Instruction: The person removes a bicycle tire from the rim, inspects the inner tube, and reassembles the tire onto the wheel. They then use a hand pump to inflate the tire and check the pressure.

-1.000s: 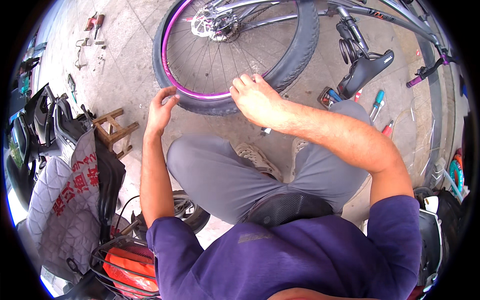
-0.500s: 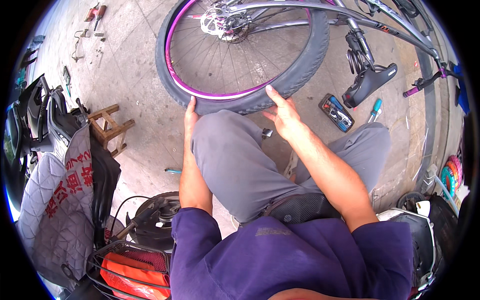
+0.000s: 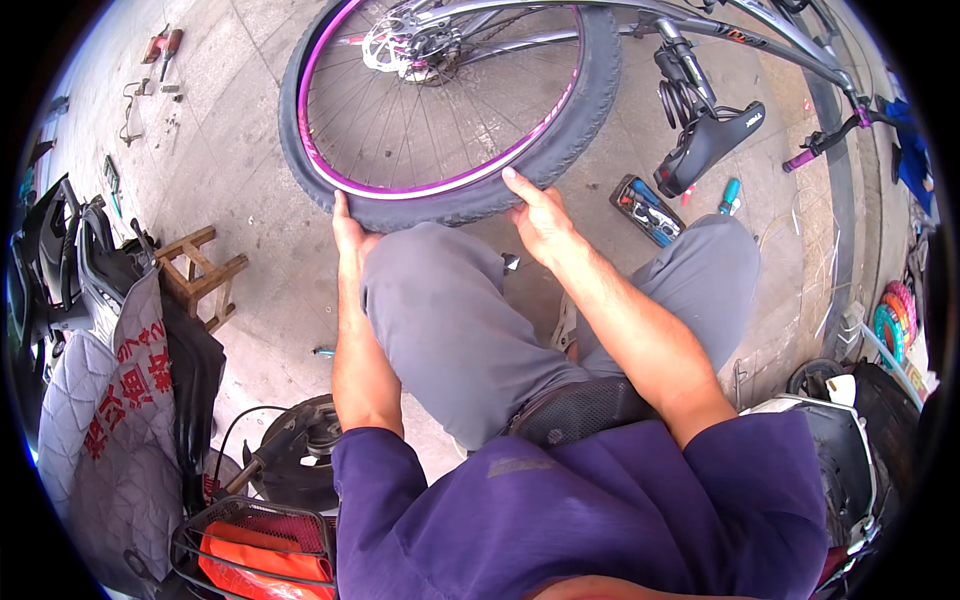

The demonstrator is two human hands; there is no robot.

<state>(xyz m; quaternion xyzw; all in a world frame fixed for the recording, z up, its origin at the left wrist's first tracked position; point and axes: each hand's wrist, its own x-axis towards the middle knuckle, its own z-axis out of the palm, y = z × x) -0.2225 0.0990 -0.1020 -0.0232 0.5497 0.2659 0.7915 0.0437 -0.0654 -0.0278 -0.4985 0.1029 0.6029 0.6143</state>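
A bicycle wheel with a black knobbly tyre (image 3: 415,212) and a purple rim (image 3: 312,135) lies in front of me, still joined to the grey bicycle frame (image 3: 745,38). My left hand (image 3: 352,235) grips the near left of the tyre, thumb on top by the rim. Farther right along the same edge, my right hand (image 3: 545,222) is closed round the tyre, its thumb pressed on the sidewall. The fingers of both hands are mostly hidden beneath the rubber. Spokes and a disc brake rotor (image 3: 385,45) show at the hub.
The black saddle (image 3: 705,150) rests low at right, near an open tool case (image 3: 650,210) and a blue-handled screwdriver (image 3: 732,192). A wooden stool (image 3: 200,275) stands left, beside a scooter with a quilted cover (image 3: 130,440). A red power tool (image 3: 163,48) lies far left.
The whole view has shifted, so things appear farther left. My right hand's fingers, partly visible below the tyre before, are now tucked under it. Both hands keep their hold.
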